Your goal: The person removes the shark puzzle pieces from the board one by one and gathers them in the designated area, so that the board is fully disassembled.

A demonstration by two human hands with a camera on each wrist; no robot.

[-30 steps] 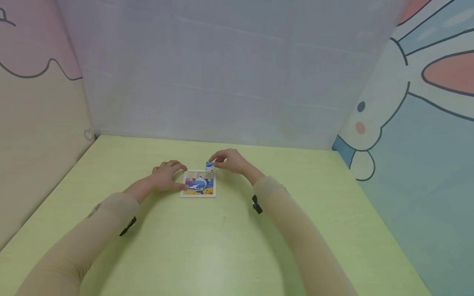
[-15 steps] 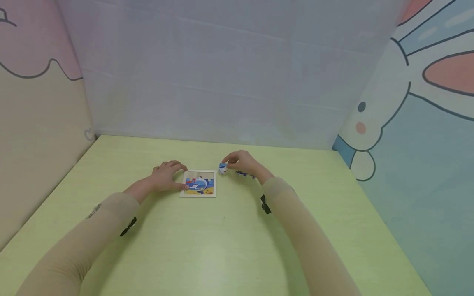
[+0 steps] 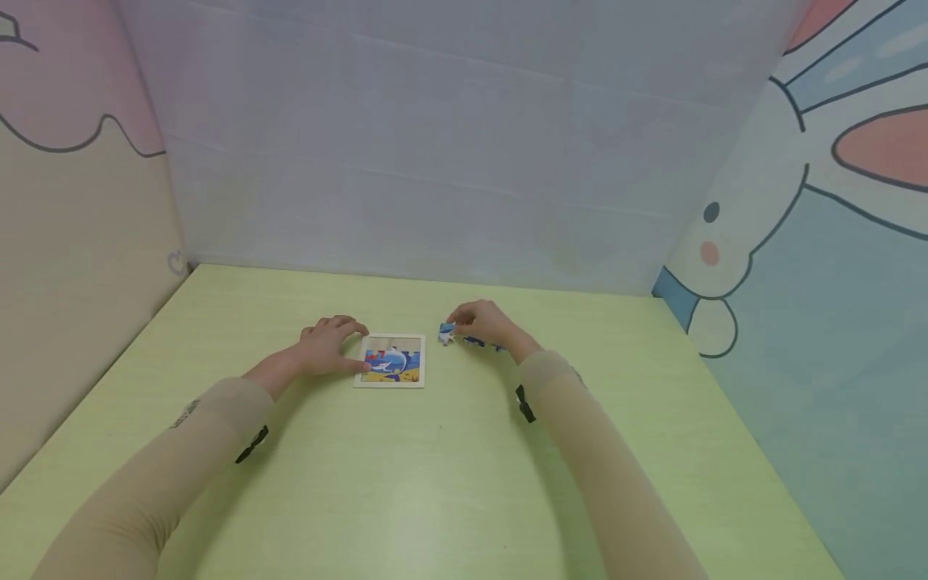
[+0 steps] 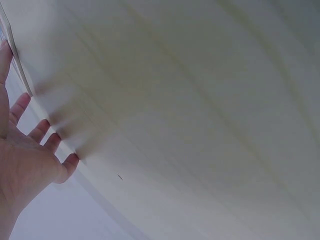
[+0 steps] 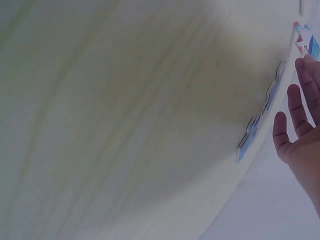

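A square white-rimmed puzzle tray (image 3: pixel 388 387) lies on the table, with a sea picture of a dolphin filling its lower part and bare backing showing along its top. My left hand (image 3: pixel 324 345) rests at its left edge, thumb and fingers spread; in the left wrist view this hand (image 4: pixel 32 145) touches the tray's side and the table. To the right of the tray, my right hand (image 3: pixel 484 321) pinches a blue and white puzzle piece (image 3: pixel 445 333). The same puzzle piece (image 5: pixel 306 40) shows by the fingertips in the right wrist view.
Loose blue puzzle pieces (image 3: pixel 474 341) lie just under and beside the right hand, partly hidden; the right wrist view shows these loose pieces (image 5: pixel 260 120) flat on the table. The pale yellow-green table (image 3: pixel 406 483) meets a draped back wall (image 3: pixel 435 161) and printed side panels.
My right hand has moved right with the puzzle piece, from the tray's top right corner to beside the tray, and slightly lower. Loose pieces beneath it came into view. The left hand stayed put.
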